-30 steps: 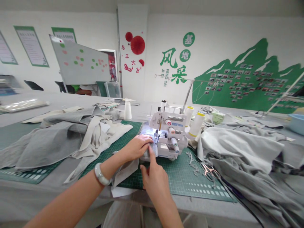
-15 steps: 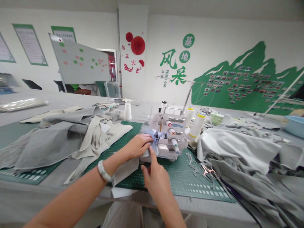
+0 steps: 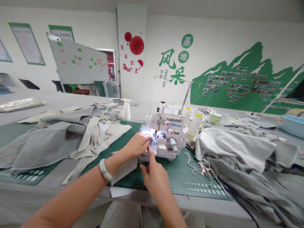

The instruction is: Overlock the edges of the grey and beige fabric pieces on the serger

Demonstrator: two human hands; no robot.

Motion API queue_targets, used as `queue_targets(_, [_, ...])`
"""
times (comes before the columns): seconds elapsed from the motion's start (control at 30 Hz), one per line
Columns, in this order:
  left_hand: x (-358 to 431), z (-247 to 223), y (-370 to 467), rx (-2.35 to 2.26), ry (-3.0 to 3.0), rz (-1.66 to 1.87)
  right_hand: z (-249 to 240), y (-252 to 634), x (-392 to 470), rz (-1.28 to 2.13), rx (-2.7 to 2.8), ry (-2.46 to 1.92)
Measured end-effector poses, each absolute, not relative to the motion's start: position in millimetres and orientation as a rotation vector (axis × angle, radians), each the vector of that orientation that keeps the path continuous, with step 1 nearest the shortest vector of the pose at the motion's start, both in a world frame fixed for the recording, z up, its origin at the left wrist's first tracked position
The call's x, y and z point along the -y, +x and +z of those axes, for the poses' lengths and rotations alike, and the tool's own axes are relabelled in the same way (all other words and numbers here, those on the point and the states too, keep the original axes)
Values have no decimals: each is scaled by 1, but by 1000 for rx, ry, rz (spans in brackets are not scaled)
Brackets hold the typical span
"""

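A white overlock sewing machine (image 3: 166,136) stands on a green cutting mat (image 3: 182,177), its lamp lit over the needle area. My left hand (image 3: 139,144), with a pale bracelet on its wrist, lies palm down on a grey fabric piece (image 3: 147,129) at the machine's left side, fingers towards the presser foot. Just below it, my right hand (image 3: 155,174) points its index finger at the fabric edge by the foot; the thumb is apart and the other fingers are curled. Both hands touch or nearly touch at the fingertips. A pale cloth (image 3: 125,169) hangs below my left wrist.
Grey fabric pieces (image 3: 54,139) lie at the left, and a large grey cloth heap (image 3: 239,148) at the right. Scissors (image 3: 207,171) and thread scraps (image 3: 190,163) rest right of the machine. Thread cones (image 3: 195,125) stand behind it, another cone (image 3: 126,110) at its left.
The machine's lamp now shines brightly on the fabric. The fabric under my left hand shows less near the foot. The view has shifted slightly; both hands keep nearly the same pose.
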State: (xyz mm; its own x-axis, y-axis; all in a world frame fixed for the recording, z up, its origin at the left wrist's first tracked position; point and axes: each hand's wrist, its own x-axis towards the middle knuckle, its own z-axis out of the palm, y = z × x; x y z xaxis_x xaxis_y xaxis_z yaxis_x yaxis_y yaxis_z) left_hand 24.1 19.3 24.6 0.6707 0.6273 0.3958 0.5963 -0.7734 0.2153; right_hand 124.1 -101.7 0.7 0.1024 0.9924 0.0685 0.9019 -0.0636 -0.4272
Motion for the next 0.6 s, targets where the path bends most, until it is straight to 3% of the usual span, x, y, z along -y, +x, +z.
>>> queue_targets(0.6, [-34,19,19,-941,2720,710,2,126,99,335,1888,-2014])
